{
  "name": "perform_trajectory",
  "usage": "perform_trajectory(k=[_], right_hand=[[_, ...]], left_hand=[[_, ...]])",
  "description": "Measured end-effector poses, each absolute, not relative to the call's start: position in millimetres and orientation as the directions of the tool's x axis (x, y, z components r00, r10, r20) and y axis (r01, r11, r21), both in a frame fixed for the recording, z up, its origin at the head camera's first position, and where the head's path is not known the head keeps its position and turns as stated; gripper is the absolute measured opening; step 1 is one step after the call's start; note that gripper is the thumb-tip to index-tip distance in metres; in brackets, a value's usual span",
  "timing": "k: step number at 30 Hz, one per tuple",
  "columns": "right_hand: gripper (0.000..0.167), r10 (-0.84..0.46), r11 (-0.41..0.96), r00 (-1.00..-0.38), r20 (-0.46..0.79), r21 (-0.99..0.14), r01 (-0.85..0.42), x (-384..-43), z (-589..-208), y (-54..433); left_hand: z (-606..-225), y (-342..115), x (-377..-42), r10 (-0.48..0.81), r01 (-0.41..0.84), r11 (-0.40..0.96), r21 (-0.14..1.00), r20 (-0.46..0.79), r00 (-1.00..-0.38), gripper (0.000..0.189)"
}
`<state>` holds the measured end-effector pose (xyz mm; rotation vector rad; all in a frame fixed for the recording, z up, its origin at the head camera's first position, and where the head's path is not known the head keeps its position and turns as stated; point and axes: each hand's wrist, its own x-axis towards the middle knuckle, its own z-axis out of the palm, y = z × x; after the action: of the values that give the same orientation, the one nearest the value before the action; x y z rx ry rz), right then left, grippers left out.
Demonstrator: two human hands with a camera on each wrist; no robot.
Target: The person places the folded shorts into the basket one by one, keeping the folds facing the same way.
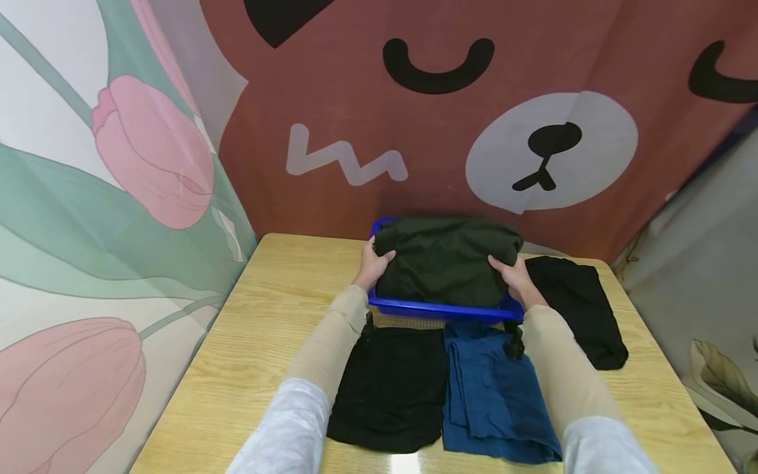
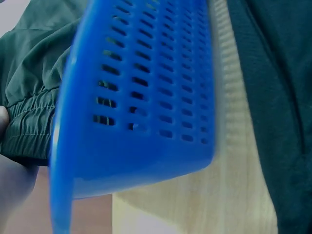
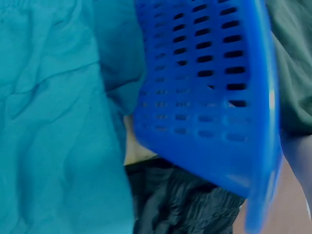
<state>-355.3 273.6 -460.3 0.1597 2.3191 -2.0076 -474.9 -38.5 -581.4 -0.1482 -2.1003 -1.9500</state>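
Observation:
A folded dark green garment (image 1: 444,263) lies at the mouth of a blue plastic basket (image 1: 438,311). My left hand (image 1: 372,263) grips its left end, thumb on top. At the opposite end my right hand (image 1: 516,278) holds it the same way, with the fingers hidden beneath the cloth. The left wrist view shows a gathered elastic edge (image 2: 31,126) of this garment beside the basket's slotted wall (image 2: 146,156). Only a small part of the right hand (image 3: 298,158) enters the right wrist view, beyond the rim.
In front of the basket, a folded black garment (image 1: 391,388) lies beside folded blue trousers or shorts (image 1: 494,401). Another black garment (image 1: 577,309) rests on the right of the wooden table (image 1: 237,395). A printed curtain (image 1: 331,217) hangs directly behind the basket.

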Motion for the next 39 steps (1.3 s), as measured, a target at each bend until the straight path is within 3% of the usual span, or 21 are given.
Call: perform_trajectory(k=[6,9,14,16,21,22,28,39], right_hand=[[0.072,0.039,0.175,-0.983,-0.182,-0.967,0.186,-353.4,-469.0,277.2],[0.073,0.042,0.193,-0.981,-0.188,-0.962,0.192,-353.5,-471.0,276.6],[0.071,0.05,0.192,-0.977,-0.209,-0.958,0.215,-353.4,-475.7,274.8],[0.07,0.056,0.191,-0.975,-0.215,-0.956,0.221,-352.5,-478.1,275.1],[0.07,0.05,0.242,-0.976,-0.211,-0.946,0.217,-352.7,-483.1,276.4],[0.069,0.048,0.258,-0.976,-0.211,-0.942,0.216,-353.2,-483.6,276.3],[0.064,0.032,0.291,-0.979,-0.203,-0.935,0.204,-354.9,-485.8,272.8],[0.07,0.008,0.347,-0.976,-0.216,-0.915,0.206,-354.3,-486.3,272.1]], left_hand=[[-591.2,-35.9,-476.4,-0.084,0.142,0.175,0.974,0.158,-0.984,0.075],[-620.4,-36.7,-500.5,-0.093,0.088,0.213,0.973,0.11,-0.99,0.081],[-676.6,-36.2,-543.2,-0.12,0.12,0.202,0.972,0.147,-0.982,0.082],[-661.7,-32.8,-529.3,-0.13,0.134,0.215,0.967,0.164,-0.978,0.077],[-564.0,-22.3,-446.1,-0.163,0.046,0.3,0.953,0.099,-0.982,0.061],[-559.7,-21.4,-442.0,-0.17,0.042,0.32,0.947,0.101,-0.98,0.059],[-605.4,-23.5,-477.3,-0.172,0.089,0.364,0.927,0.161,-0.972,0.058],[-601.9,-18.2,-468.3,-0.155,0.051,0.43,0.901,0.129,-0.979,0.058]])
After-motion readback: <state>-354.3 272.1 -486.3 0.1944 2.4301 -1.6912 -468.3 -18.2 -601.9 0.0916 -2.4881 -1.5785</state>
